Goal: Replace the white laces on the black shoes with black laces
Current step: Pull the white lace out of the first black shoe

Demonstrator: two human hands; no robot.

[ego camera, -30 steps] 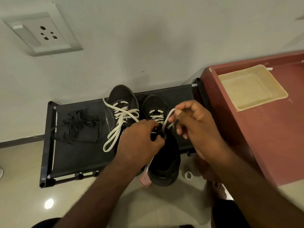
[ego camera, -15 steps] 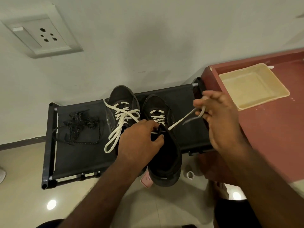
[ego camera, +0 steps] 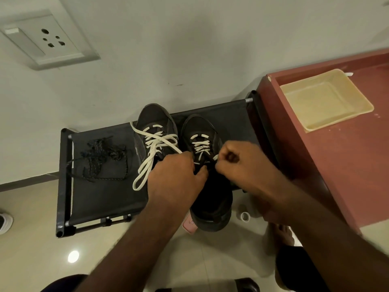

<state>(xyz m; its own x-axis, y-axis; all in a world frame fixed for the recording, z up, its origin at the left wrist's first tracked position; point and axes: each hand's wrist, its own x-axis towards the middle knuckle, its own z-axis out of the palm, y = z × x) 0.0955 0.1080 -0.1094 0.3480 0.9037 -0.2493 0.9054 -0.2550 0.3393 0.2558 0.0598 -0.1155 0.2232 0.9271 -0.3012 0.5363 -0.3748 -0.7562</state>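
Your left grip (ego camera: 176,182) grasps the near shoe (ego camera: 212,207). Your right grip (ego camera: 242,165) is clenched at its white lace (ego camera: 202,144), can't tell if holding. Black laces (ego camera: 101,159) sit left, beyond the other shoe (ego camera: 155,114).

You face a pale wall (ego camera: 189,49), socket (ego camera: 48,41) upper left; glossy floor (ego camera: 31,260) below, reddish table (ego camera: 347,175) at right.

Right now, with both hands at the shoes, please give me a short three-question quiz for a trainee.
1. True or false: the black laces are already threaded into a shoe.
2. The left hand and the right hand work at: A, the shoe beside the black laces; B, the shoe nearer the red table.
3. Fill in: the loose lace on the other shoe is ____.
Key: 1 false; 2 B; 3 white.
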